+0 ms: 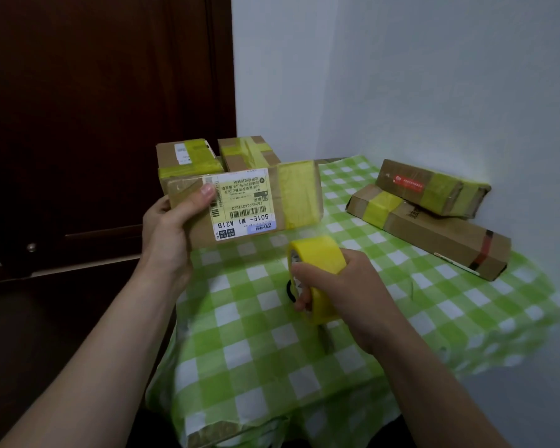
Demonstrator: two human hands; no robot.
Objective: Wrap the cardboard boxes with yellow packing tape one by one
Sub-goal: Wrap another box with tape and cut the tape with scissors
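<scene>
Cardboard box w/ label, yellow-taped end — left hand grips it.

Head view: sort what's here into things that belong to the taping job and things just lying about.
Job in hand:
labelled box, held by the left hand
tape roll, gripped by the right hand
rear-left box and rear-right box, both taped
upper stacked box on lower stacked box

Just there:
checked tablecloth
dark door
white wall
</scene>
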